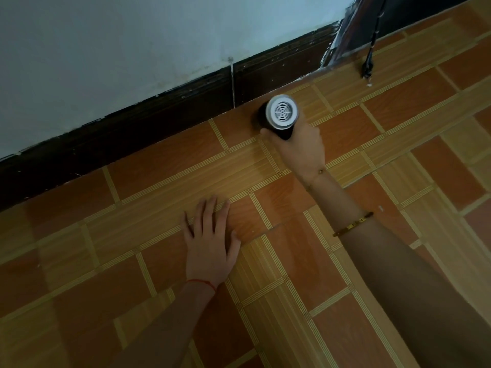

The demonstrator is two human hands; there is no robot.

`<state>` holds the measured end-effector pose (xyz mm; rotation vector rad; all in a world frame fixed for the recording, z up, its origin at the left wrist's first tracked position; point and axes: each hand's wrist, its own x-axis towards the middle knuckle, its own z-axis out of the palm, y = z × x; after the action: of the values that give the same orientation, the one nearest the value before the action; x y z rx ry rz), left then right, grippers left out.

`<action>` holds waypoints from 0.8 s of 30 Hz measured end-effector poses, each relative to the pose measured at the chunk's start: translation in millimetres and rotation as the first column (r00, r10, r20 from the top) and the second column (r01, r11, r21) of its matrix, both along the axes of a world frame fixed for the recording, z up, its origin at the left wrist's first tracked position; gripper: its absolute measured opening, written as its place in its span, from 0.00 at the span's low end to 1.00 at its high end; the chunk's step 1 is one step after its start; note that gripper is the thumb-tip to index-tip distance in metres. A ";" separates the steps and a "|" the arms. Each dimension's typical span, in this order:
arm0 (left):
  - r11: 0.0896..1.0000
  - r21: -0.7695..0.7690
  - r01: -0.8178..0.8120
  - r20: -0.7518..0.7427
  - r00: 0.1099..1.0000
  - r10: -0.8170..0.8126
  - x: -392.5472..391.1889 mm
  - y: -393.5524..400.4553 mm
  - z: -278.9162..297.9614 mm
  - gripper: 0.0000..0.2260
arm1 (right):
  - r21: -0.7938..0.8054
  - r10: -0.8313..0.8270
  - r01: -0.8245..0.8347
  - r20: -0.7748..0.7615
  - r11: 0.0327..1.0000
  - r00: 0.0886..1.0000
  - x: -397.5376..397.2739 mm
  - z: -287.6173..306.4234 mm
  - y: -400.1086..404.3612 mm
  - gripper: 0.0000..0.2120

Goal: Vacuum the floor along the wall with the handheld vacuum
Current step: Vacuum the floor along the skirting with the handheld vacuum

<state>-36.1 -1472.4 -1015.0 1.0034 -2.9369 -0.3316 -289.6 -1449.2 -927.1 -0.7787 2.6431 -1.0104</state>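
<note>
The black handheld vacuum with its round silver vented cap (pixel 282 112) stands nose-down at the dark skirting board (pixel 159 120), twelve o'clock from my flat, empty left hand (pixel 210 240). My right hand (pixel 300 147) grips it; I'd best keep the nozzle tight along that edge.

The handheld vacuum (pixel 282 115) sits just above the centre of the frame, a black cylinder seen end-on, its round silver cap with a slotted vent grille facing the camera. Its far end points down at the orange tiled floor (pixel 164 166), close beside the dark skirting of the pale wall (pixel 132 43).
</note>
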 end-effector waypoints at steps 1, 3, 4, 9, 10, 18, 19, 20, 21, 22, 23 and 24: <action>1.000 0.005 -0.001 -0.002 1.000 0.001 0.1 0.2 0.0 0.28 | 0.016 -0.042 0.042 -0.008 0.999 0.999 -3.8 2.6 8.1 0.34; 1.000 0.013 -0.001 -0.004 1.000 0.001 0.1 0.3 0.0 0.28 | 0.022 -0.097 0.097 -0.010 0.995 0.995 -9.2 5.6 24.4 0.34; 1.000 0.017 -0.001 -0.006 1.000 0.001 0.0 0.4 0.0 0.28 | 0.027 -0.112 0.112 -0.001 0.993 0.994 -10.0 6.9 31.8 0.35; 1.000 0.021 -0.005 -0.020 1.000 0.005 0.1 1.0 1.7 0.28 | 0.047 -0.042 0.040 0.042 0.998 0.998 8.9 9.4 57.7 0.36; 1.000 0.020 -0.004 -0.017 1.000 0.004 0.5 1.1 2.1 0.28 | 0.046 -0.009 0.007 0.052 0.999 0.999 16.9 10.1 60.9 0.35; 0.999 0.039 0.000 -0.018 1.000 0.000 1.1 0.7 2.4 0.29 | 0.058 0.176 -0.185 0.130 0.981 0.976 69.1 13.7 88.5 0.31; 0.999 0.039 -0.001 -0.021 1.000 0.002 1.1 0.9 2.3 0.28 | 0.073 0.151 -0.162 0.127 0.984 0.980 67.6 13.9 93.9 0.32; 0.999 0.036 -0.001 -0.024 1.000 0.002 1.2 0.9 2.0 0.28 | 0.099 0.108 -0.120 0.116 0.988 0.987 64.4 13.6 99.6 0.33; 0.999 0.032 -0.001 -0.026 1.000 0.002 1.2 1.0 1.7 0.28 | 0.121 0.055 -0.067 0.096 0.990 0.994 60.1 13.1 105.7 0.34; 1.000 0.028 -0.001 -0.030 1.000 0.002 1.4 1.2 1.3 0.28 | 0.138 -0.002 -0.008 0.075 0.990 0.997 55.8 14.1 112.2 0.35; 1.000 0.025 -0.001 -0.032 0.999 0.002 1.4 1.4 0.8 0.28 | 0.147 -0.057 0.048 0.057 0.988 0.997 51.7 14.9 118.5 0.36; 1.000 0.022 -0.003 -0.032 0.999 0.003 1.3 1.9 0.4 0.28 | 0.158 -0.102 0.093 0.044 0.983 0.994 48.7 16.2 124.2 0.36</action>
<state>-34.8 -1470.5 -1014.6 0.9950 -2.9090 -0.3765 -240.9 -1325.0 -910.9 -0.5862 2.6982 -0.8218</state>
